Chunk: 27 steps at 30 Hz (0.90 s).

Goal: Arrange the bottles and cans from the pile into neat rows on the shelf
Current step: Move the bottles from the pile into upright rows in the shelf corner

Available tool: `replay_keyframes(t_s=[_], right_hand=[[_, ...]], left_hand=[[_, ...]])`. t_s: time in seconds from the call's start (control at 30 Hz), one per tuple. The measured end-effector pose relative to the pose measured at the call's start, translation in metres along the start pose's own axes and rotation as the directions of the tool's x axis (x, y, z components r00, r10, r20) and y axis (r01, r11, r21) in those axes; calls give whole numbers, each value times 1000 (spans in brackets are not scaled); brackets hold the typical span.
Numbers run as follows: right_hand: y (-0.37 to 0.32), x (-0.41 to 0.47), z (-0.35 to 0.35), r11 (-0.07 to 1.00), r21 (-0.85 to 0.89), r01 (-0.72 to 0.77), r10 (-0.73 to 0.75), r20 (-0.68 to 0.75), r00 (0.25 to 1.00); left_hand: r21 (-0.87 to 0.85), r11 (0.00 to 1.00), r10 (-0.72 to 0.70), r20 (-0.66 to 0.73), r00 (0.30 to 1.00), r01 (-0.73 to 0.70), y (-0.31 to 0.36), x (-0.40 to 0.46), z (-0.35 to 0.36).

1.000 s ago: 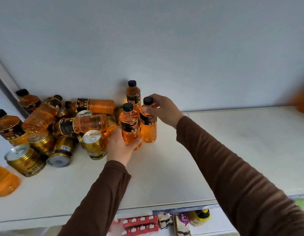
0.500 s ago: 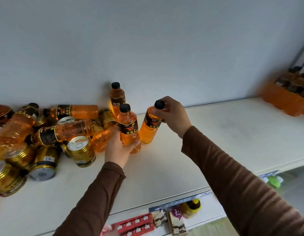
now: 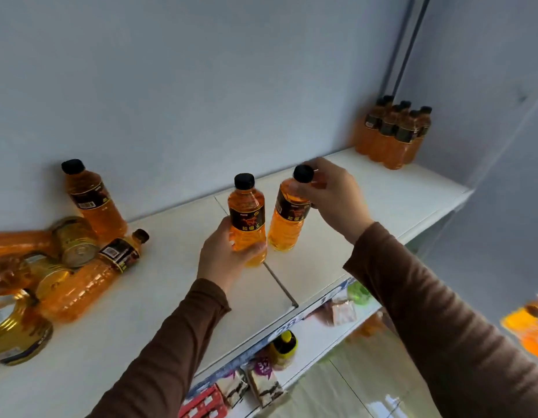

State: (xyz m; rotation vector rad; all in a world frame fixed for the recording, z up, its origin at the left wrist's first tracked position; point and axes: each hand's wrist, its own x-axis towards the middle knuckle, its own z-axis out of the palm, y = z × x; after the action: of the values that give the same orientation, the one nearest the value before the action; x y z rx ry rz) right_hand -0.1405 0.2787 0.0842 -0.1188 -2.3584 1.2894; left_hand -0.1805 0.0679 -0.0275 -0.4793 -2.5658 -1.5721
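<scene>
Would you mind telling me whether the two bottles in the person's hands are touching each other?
Apart. The head view shows white shelf between the left-hand bottle and the right-hand bottle along their whole height.

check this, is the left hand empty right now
No, the left hand grips the lower body of an upright orange bottle, while the right hand holds a second, tilted bottle near its cap.
</scene>
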Motion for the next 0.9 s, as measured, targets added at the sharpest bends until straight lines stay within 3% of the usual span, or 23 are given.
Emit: replay_keyframes(t_s=[0.27, 0.57, 0.9], right_hand=[[73, -8, -134, 998, -48, -44, 38, -124, 992], [166, 13, -291, 991, -110, -80, 61, -161, 985], [245, 89, -359, 994, -86, -66, 56, -108, 993]], left_hand=[[-44, 995, 100, 141, 985, -94, 67, 21, 128], [-126, 988, 111, 143, 984, -93, 156, 42, 293], [-180, 981, 100, 149, 984, -72, 196, 93, 386]])
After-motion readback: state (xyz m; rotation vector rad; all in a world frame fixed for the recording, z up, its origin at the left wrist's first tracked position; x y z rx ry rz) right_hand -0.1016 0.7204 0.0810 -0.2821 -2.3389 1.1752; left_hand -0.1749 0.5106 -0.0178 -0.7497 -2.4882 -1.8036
